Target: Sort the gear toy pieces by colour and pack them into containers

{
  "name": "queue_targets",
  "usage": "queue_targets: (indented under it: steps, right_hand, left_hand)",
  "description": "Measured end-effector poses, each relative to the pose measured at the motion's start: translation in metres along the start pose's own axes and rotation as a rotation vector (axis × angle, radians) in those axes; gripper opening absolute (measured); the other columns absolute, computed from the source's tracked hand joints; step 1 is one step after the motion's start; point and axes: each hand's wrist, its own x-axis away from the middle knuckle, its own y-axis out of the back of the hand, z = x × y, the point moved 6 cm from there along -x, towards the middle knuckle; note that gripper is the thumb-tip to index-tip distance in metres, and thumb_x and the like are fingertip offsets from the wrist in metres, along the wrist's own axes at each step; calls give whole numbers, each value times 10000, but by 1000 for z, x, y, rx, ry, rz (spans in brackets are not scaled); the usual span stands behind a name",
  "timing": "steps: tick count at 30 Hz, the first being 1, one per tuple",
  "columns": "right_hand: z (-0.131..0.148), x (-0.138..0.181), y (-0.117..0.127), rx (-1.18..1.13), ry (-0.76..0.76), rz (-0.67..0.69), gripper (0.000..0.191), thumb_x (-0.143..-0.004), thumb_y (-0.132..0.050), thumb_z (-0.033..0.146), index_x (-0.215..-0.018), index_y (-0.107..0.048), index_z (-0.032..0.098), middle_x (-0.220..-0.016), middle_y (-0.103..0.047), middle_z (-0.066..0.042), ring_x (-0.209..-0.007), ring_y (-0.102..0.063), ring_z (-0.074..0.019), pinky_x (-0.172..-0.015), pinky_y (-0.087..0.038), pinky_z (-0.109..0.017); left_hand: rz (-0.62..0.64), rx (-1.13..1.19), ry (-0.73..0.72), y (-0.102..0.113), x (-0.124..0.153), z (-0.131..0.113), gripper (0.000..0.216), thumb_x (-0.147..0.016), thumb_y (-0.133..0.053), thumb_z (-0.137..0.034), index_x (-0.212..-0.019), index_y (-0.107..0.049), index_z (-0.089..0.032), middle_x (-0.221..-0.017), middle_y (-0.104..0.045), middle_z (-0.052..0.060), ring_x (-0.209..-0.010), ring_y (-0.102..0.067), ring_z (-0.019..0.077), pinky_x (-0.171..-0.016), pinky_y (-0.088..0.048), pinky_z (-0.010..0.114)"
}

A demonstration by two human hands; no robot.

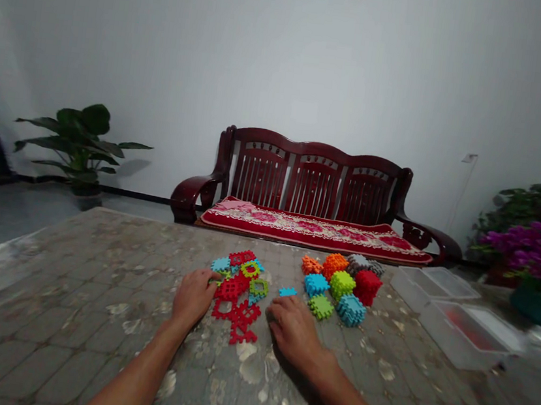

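A loose pile of flat interlocking toy tiles with notched edges, mostly red (231,289), lies between my hands. Among the red ones are light blue tiles (220,265) and yellow-green square frames (258,288). At the pile's left edge, my left hand (194,297) has its fingers stretched out, touching a green tile. To the right of the pile, my right hand (295,329) rests low over the table with its fingers curled and pressed together. A single blue tile (288,292) shows just beyond its fingers; whether they touch is unclear. The underside of this hand is hidden.
Colour-sorted tile stacks, including orange (334,265), lime (342,285) and red (367,287), stand right of my right hand. Clear plastic boxes (464,335) sit farther right, near purple flowers (540,252). A wooden bench (312,181) stands behind the patterned table (89,312).
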Motion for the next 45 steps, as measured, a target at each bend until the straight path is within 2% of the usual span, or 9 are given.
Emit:
queue_targets:
  steps: [4,7,13,17,22,30,35,39,45]
  right_hand:
    - [9,-8,-7,-55,63,-136,385,-938,-574,126,-1293,-678,229,-1374,-663,-82,-1258,-556,-250,-1101,-422,-389]
    - [18,-14,-9,-85,115,-172,389,-937,-584,125,-1299,-677,232,-1394,-648,-95,-1265,-559,-246,-1097,-434,-387]
    - [36,-13,-10,-73,181,-22,298,-1001,-498,144,-1116,-748,259,-1134,-728,-49,-1074,-616,-205,-944,-457,-312]
    - [33,-9,-10,-49,118,36,234,-943,-546,127,-1004,-748,228,-1062,-728,-47,-1037,-617,-204,-920,-437,-300]
    - [20,-14,-5,-73,4,-39,166,-905,-586,154,-957,-733,209,-1050,-731,-59,-1045,-624,-217,-950,-432,-311]
    - [9,-48,-5,-29,-133,-75,330,-957,-614,321,-1260,-694,218,-1292,-713,-92,-1230,-581,-256,-1048,-413,-349]
    - [17,-64,-12,109,-197,36,256,-968,-605,370,-1042,-766,185,-1133,-771,-128,-1119,-665,-269,-948,-448,-333]
    - [18,-66,-9,148,-219,30,259,-1001,-551,328,-1070,-749,177,-1099,-780,-146,-1053,-711,-264,-855,-464,-313]
    - [-13,-59,10,67,-429,-40,372,-1069,-394,305,-1062,-749,192,-1050,-796,-116,-966,-733,-204,-798,-452,-268]
  left_hand:
    - [3,-4,2,2,1,-3,329,-929,-487,-182,-1068,-777,-247,-1214,-764,44,-1190,-651,237,-1110,-442,374]
    - [0,0,9,2,2,-3,331,-931,-485,-185,-1077,-774,-252,-1211,-765,39,-1176,-656,231,-1095,-452,361]
    - [16,18,18,1,2,-2,330,-935,-486,-200,-1095,-772,-236,-1228,-753,62,-1193,-640,246,-1126,-434,397]
    - [12,32,14,3,2,-3,336,-935,-481,-189,-1093,-774,-233,-1214,-755,61,-1183,-644,243,-1113,-444,389]
    - [4,27,8,3,3,-4,319,-931,-492,-188,-1075,-773,-233,-1203,-758,58,-1181,-646,236,-1106,-443,374]
    - [-9,0,10,6,4,-6,339,-919,-481,-160,-1083,-768,-235,-1204,-764,47,-1177,-656,228,-1103,-450,363]
    - [-1,-9,6,7,3,-7,331,-925,-488,-168,-1081,-771,-236,-1214,-767,44,-1178,-666,229,-1097,-459,353]
    - [4,-2,10,6,3,-5,325,-929,-490,-169,-1080,-772,-231,-1209,-770,48,-1176,-665,232,-1096,-457,360]
    - [-3,18,0,1,2,-2,322,-930,-487,-186,-1078,-767,-241,-1218,-761,40,-1196,-647,228,-1123,-437,364]
